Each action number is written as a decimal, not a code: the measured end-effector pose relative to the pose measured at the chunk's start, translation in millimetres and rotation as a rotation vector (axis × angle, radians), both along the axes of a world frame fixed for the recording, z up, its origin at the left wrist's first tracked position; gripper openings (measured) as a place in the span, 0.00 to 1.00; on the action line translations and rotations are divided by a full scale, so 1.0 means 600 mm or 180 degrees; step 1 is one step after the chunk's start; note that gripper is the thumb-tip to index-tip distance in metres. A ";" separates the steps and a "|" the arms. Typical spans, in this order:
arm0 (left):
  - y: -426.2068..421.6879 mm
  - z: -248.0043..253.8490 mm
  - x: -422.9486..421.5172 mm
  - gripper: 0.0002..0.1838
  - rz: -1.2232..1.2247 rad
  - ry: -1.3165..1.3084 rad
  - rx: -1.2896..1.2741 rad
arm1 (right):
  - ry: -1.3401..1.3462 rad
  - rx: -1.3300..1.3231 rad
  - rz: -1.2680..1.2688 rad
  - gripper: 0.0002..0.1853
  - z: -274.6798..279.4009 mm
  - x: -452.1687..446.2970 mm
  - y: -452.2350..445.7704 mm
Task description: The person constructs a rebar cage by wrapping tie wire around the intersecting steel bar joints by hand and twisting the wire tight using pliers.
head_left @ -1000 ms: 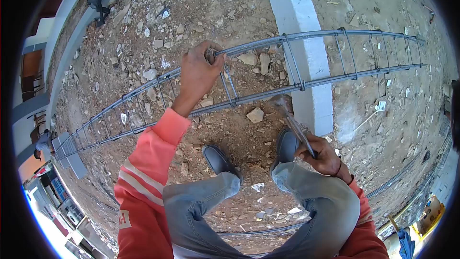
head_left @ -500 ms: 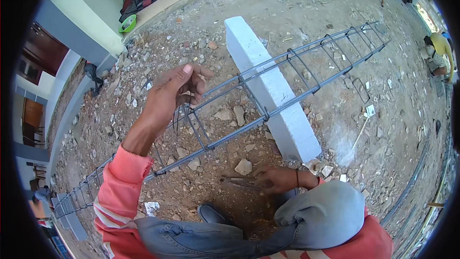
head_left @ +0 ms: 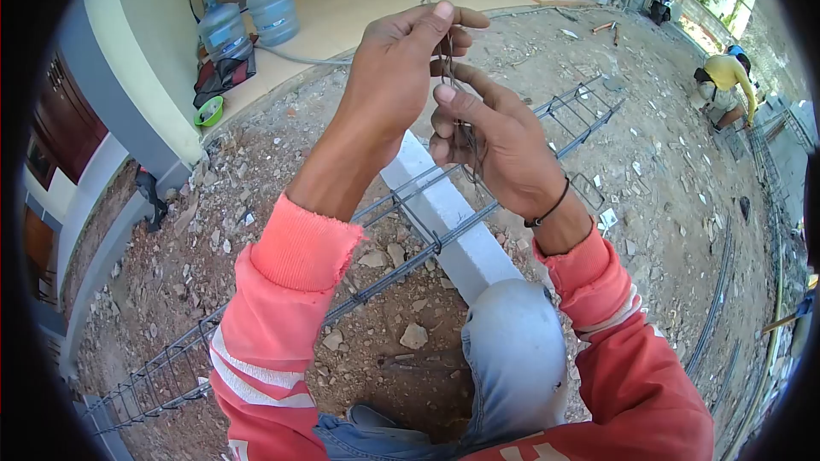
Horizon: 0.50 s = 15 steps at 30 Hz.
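Note:
Both hands are raised in front of me, close together above the rebar cage (head_left: 401, 270). My left hand (head_left: 389, 68) pinches a small bundle of thin dark tie wire (head_left: 448, 64) between thumb and fingers. Just below and to the right, my right hand (head_left: 508, 141) is closed around the lower part of the same wire. A bent end of it sticks up past my left fingers. The cage of long bars and stirrups rests across a pale block (head_left: 487, 260). On the dirt by my feet lie pincers (head_left: 424, 361), dim in shadow.
Stones and rubble cover the ground. Two large water bottles (head_left: 272, 13) and a green bowl (head_left: 209, 111) stand by the wall at the upper left. A person in a yellow top (head_left: 726, 75) bends down at the right. Loose bars (head_left: 716, 290) lie along the right side.
My right hand has left the pincers on the ground and risen to the wire. My left hand has lifted the wire up and away from the cage. The view has tilted upward.

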<state>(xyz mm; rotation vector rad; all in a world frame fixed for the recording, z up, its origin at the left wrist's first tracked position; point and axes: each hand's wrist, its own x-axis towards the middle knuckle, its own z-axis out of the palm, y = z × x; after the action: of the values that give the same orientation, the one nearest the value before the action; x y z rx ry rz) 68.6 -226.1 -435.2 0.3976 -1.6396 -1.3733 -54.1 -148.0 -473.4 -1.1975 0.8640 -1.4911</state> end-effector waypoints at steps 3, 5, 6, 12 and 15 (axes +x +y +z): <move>-0.021 0.029 0.056 0.22 0.0275 -0.0614 -0.0422 | -0.0159 0.0300 0.0310 0.21 0.014 0.017 -0.001; -0.053 0.039 0.095 0.23 -0.0128 -0.0689 -0.0341 | 0.0002 0.0260 0.0423 0.18 0.031 0.027 0.004; -0.053 0.049 0.108 0.23 -0.0251 -0.0576 -0.0124 | 0.0055 0.0260 0.0374 0.18 0.040 0.033 0.006; -0.043 0.080 0.143 0.19 -0.0269 0.0137 0.0014 | 0.1525 -0.0178 -0.0477 0.16 0.097 0.070 0.018; -0.063 0.090 0.159 0.17 -0.0418 0.0309 -0.0241 | 0.2073 -0.0205 -0.0413 0.15 0.116 0.090 0.018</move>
<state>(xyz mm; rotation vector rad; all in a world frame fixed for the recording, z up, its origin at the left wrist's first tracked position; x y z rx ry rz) 163.8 -264.1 -380.9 0.1790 -1.6556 -1.4000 0.0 -137.0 -403.7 -1.7438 1.3486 -1.2384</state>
